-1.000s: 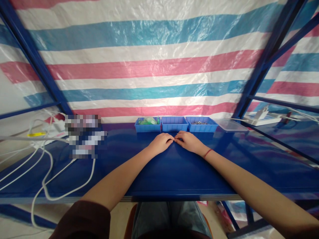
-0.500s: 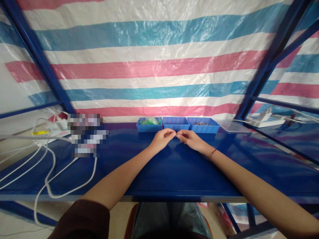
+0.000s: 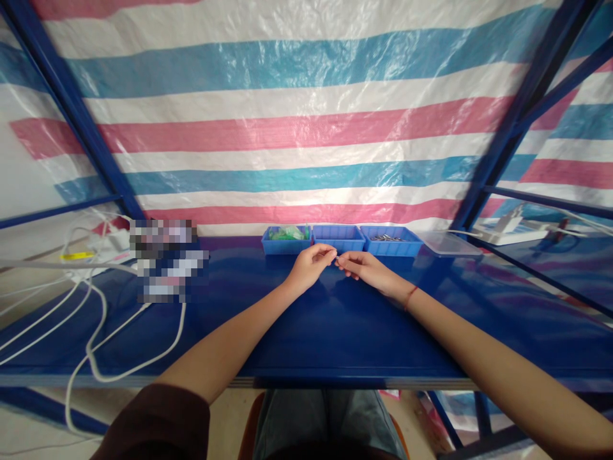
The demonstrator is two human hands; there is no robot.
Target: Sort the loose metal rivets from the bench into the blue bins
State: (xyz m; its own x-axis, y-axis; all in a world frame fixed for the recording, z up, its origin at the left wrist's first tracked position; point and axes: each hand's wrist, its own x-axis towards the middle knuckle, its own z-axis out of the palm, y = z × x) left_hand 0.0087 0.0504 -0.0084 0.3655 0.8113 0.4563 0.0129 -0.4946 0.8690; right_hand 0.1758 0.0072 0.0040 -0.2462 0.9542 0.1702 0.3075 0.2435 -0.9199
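Note:
My left hand (image 3: 309,266) and my right hand (image 3: 363,268) hover close together just above the blue table (image 3: 306,332), in front of three blue bins. Both hands have their fingertips pinched. Between the two pinches is something tiny that I cannot make out. The left bin (image 3: 285,241) holds green pieces, the middle bin (image 3: 338,237) shows no contents from here, and the right bin (image 3: 391,241) holds small metal parts. A red string circles my right wrist.
A clear plastic lid or tray (image 3: 450,243) lies right of the bins. White cables (image 3: 96,332) loop over the table's left side near a blurred patch. A power strip (image 3: 507,231) sits on the neighbouring bench at right. A striped tarp hangs behind.
Both hands rose from the tabletop and stayed pinched together; the fingertips have since drawn slightly apart, the right hand dropping a little.

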